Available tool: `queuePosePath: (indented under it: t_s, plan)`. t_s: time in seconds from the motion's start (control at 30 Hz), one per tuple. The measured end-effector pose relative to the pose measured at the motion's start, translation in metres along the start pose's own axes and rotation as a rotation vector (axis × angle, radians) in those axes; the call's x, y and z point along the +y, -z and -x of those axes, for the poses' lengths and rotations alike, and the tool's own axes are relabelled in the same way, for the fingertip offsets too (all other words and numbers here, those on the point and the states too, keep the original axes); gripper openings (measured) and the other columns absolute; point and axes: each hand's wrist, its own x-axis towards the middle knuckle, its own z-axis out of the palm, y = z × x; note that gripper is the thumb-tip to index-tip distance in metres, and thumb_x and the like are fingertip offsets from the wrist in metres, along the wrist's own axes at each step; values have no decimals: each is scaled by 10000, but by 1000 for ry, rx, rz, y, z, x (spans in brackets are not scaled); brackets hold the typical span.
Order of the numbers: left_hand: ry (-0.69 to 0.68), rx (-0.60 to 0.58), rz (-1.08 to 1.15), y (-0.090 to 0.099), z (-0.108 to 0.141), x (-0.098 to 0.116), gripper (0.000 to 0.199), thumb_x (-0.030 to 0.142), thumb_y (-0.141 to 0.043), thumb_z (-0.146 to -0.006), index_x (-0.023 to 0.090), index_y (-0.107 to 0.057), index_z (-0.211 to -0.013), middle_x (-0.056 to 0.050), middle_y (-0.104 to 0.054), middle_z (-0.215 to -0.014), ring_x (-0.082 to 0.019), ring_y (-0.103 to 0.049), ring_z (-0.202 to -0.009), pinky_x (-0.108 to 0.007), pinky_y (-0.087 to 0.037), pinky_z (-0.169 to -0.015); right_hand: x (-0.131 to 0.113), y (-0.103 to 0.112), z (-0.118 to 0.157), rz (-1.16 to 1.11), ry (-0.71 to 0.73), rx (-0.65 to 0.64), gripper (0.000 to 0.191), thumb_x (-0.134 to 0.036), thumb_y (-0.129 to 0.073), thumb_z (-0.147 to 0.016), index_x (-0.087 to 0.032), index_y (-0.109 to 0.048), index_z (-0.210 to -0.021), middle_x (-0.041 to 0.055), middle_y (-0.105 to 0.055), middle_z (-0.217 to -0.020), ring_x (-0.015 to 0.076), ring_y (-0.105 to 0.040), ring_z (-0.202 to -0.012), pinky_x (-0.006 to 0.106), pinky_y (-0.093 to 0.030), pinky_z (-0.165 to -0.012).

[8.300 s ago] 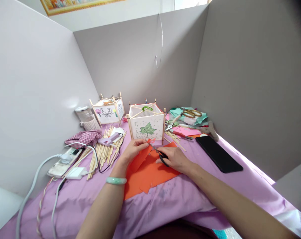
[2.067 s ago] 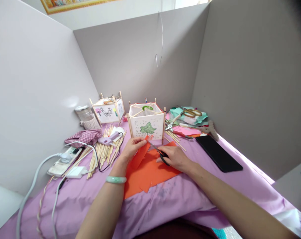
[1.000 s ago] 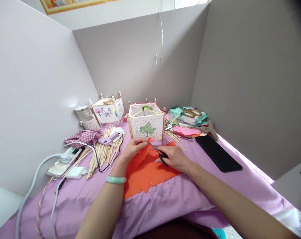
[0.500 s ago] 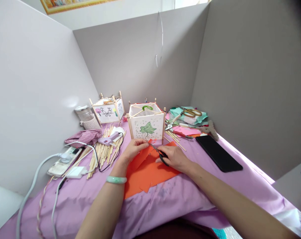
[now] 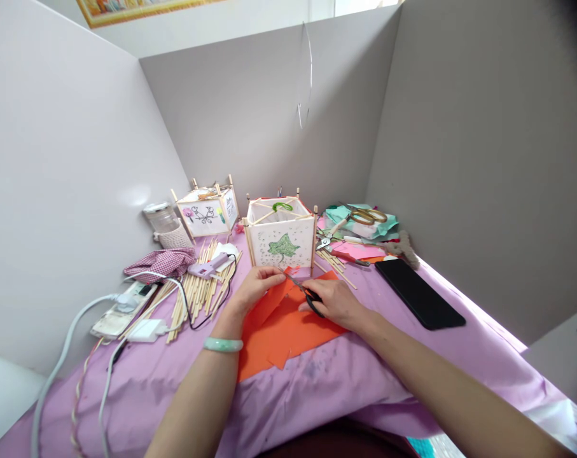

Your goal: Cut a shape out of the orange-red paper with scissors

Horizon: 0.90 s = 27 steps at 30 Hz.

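Observation:
My left hand (image 5: 261,284) pinches a piece of orange paper (image 5: 275,303) near its top edge. Black-handled scissors (image 5: 313,301) are in my right hand (image 5: 334,301), with their blades lying at the top of that piece beside my left fingertips. Beneath both hands a larger sheet of orange paper (image 5: 292,343) lies flat, with a small cut scrap at its near edge. Just beyond my hands stands a lantern of white panels and wooden sticks (image 5: 283,245), a green leaf drawn on its front.
A second lantern (image 5: 205,217) and a jar (image 5: 163,222) stand at the back left. Nearer are wooden sticks (image 5: 197,289), a glue gun (image 5: 207,266) and a power strip (image 5: 121,315) with cables. At right lie a black phone (image 5: 419,294), pliers (image 5: 355,256) and gold-handled scissors (image 5: 367,217).

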Motion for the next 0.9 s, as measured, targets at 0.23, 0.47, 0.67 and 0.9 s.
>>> queuePosePath:
  t_s: [0.23,0.47,0.67,0.9]
  plan:
    - [-3,6,-6,0,-1,-1,219,326,-684,-676,112,-649,-704,4,-578,-630,-89,-457,-577,-208,-326,-554,0,0,0,3,4,-3,361,-494,-571,-805,-171,-596,-965,34,-638,-784,153,-583,-695,231,-364,-612]
    - [6,13,-6,-1,0,-1,225,329,-684,-674,110,-651,-713,-4,-582,-639,-93,-462,-579,-210,-330,-551,0,-1,0,-1,7,1,353,-499,-564,-808,-176,-597,-948,28,-629,-769,148,-573,-679,231,-362,-607]
    - [10,0,17,-1,-1,-1,232,339,-687,-670,117,-646,-721,-3,-598,-653,-105,-496,-600,-223,-365,-590,1,-1,0,-24,6,4,334,-485,-575,-805,-178,-599,-933,28,-629,-763,142,-569,-674,226,-359,-603]
    - [-20,-2,43,0,-1,0,197,308,-695,-669,120,-657,-710,-8,-617,-675,-105,-518,-630,-217,-382,-631,0,1,1,-50,-2,-7,383,-502,-603,-774,-181,-586,-982,29,-635,-805,145,-574,-692,223,-368,-615]
